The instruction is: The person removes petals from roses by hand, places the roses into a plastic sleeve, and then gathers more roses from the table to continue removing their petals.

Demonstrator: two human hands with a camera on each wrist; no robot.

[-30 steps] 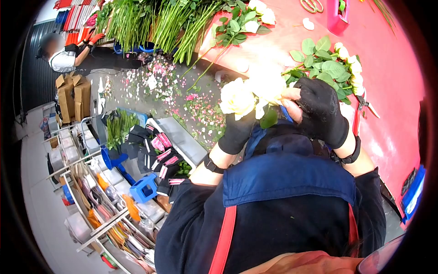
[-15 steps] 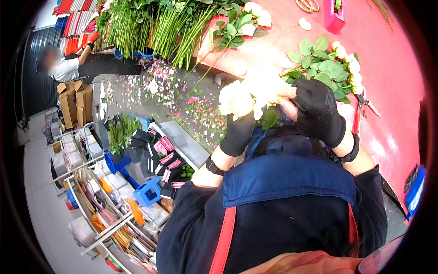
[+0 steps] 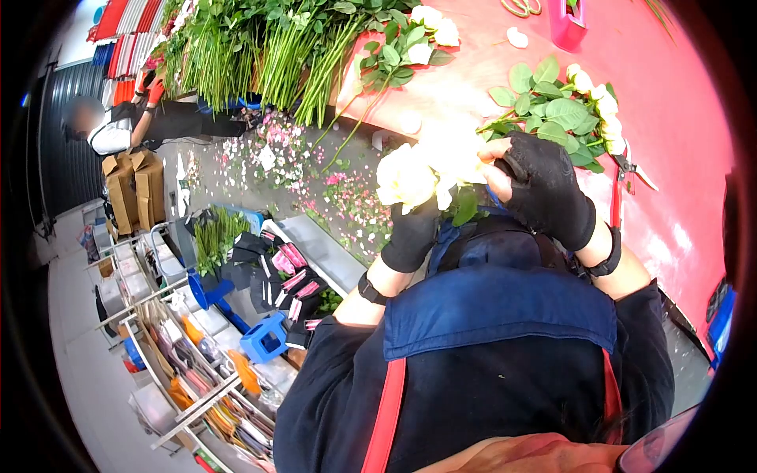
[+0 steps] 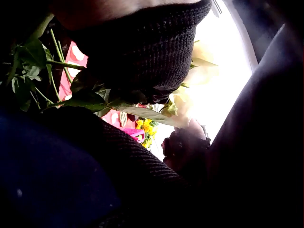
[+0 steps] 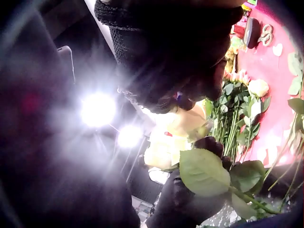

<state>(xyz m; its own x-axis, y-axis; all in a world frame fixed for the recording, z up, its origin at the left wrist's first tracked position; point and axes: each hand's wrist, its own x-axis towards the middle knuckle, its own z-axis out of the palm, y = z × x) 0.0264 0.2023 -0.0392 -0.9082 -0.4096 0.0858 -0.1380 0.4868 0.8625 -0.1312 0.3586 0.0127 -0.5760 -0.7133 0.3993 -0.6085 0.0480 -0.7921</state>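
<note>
White roses (image 3: 406,177) stand in front of the chest in the head view, one of them washed out by bright light. Their stems are gripped low down by my left hand (image 3: 415,234), in a black fingerless glove. A green leaf (image 3: 465,203) hangs below the blooms. From the right, my gloved right hand (image 3: 546,189) reaches over with curled fingers, its thumb and forefinger pinching at the edge of the brighter rose. In the right wrist view the blooms (image 5: 185,126) sit between both hands, and a speck of blue shows by the right fingers.
On the red table (image 3: 670,213) lie a bunch of white roses (image 3: 607,118), pruning shears (image 3: 633,169), a pink tape dispenser (image 3: 569,30) and scissors (image 3: 520,6). Long green stems (image 3: 292,75) overhang its far-left edge. Petals litter the floor. Another person (image 3: 114,134) is at far left, near cardboard boxes (image 3: 126,189).
My right hand has shifted slightly left, its fingers moving at the rose's edge. The left hand keeps its hold on the stems. The other person's arms have moved.
</note>
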